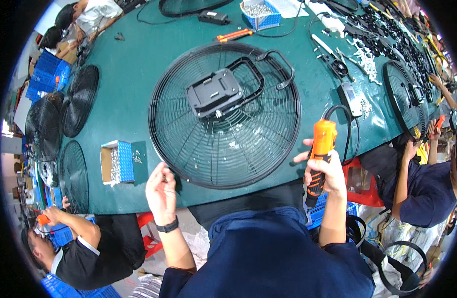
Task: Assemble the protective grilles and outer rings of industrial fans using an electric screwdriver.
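Note:
A round black wire fan guard (pixel 213 154) lies on the green table before me, with a black plastic box-shaped housing (pixel 214 93) on it. A curved black handle (pixel 291 69) sits at its upper right rim. My right hand (pixel 329 174) is wrapped round an orange and black electric screwdriver (pixel 324 135), just right of the guard; its cord leads off to the right. Close to the guard's lower left edge is my left hand (pixel 161 191), fingers pinched together; anything between them is too small to make out. A blue and white box of screws (pixel 121 161) stands left of that hand.
Loose screws (pixel 137 157) lie beside the box. Farther back are red-orange tools (pixel 234 35) and another screw box (pixel 260 17). A power adapter (pixel 349 98) and many black and white parts (pixel 366 59) cover the right. Co-workers sit at both sides, with more fan guards (pixel 80 101).

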`<state>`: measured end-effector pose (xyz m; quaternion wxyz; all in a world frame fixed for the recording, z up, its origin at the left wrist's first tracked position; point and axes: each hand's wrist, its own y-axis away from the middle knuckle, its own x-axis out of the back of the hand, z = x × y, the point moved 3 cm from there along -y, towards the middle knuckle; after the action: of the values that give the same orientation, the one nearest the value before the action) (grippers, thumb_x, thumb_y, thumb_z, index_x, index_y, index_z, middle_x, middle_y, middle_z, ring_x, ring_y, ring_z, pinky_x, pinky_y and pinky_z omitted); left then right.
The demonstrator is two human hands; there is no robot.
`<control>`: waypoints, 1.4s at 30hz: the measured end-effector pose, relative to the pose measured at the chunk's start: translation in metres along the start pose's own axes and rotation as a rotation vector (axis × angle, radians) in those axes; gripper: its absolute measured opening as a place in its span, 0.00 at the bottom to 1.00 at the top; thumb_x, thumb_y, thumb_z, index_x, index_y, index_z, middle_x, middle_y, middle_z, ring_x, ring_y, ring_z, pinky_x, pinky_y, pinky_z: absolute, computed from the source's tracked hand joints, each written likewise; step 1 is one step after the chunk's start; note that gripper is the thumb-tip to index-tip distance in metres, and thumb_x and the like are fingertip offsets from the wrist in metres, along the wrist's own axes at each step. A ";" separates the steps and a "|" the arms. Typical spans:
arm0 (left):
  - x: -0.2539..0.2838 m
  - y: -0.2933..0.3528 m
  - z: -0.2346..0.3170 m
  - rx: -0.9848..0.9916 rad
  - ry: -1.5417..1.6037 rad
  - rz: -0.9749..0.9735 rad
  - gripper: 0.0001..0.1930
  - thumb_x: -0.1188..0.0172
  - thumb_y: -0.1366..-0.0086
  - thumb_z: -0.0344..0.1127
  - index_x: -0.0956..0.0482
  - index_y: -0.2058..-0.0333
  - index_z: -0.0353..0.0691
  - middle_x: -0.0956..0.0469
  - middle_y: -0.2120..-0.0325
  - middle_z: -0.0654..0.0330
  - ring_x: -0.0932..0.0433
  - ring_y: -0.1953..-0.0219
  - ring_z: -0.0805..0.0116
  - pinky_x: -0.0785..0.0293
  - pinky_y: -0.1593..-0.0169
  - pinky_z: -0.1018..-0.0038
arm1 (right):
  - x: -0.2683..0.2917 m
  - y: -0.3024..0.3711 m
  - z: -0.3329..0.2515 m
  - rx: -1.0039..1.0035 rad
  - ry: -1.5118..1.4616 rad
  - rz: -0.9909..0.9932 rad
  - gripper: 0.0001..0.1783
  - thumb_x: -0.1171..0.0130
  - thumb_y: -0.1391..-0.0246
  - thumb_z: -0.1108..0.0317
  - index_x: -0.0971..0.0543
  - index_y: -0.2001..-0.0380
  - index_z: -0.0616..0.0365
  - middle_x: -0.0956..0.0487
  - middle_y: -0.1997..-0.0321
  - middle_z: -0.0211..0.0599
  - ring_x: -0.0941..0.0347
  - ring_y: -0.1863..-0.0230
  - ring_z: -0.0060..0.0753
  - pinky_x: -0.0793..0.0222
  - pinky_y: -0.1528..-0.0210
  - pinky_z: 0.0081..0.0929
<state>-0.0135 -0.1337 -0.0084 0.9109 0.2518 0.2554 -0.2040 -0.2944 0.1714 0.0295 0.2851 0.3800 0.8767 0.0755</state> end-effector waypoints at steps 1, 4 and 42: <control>-0.014 0.019 -0.008 0.017 -0.009 0.084 0.15 0.46 0.39 0.31 0.27 0.56 0.26 0.23 0.71 0.57 0.25 0.73 0.71 0.28 0.71 0.80 | 0.001 -0.003 -0.001 0.029 0.013 0.006 0.30 0.41 0.57 0.76 0.36 0.48 0.67 0.22 0.64 0.52 0.29 0.86 0.31 0.31 0.85 0.26; -0.027 0.061 -0.046 0.178 -0.097 -0.034 0.13 0.45 0.38 0.33 0.26 0.62 0.25 0.29 0.80 0.63 0.34 0.82 0.78 0.41 0.81 0.84 | -0.009 -0.013 -0.011 0.138 -0.049 -0.030 0.28 0.43 0.56 0.72 0.36 0.50 0.69 0.24 0.60 0.54 0.29 0.87 0.33 0.31 0.85 0.26; -0.093 0.086 -0.126 0.624 -0.116 -0.149 0.26 0.48 0.35 0.49 0.28 0.57 0.24 0.28 0.76 0.62 0.31 0.77 0.77 0.37 0.75 0.81 | -0.014 -0.123 -0.040 0.105 -0.254 -0.434 0.37 0.45 0.63 0.68 0.37 0.44 0.67 0.42 0.36 0.42 0.31 0.79 0.33 0.30 0.80 0.32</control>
<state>-0.0896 0.0277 -0.0185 0.7855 0.4875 0.1460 -0.3523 -0.3859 0.0788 0.0255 0.3824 0.2039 0.8975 -0.0816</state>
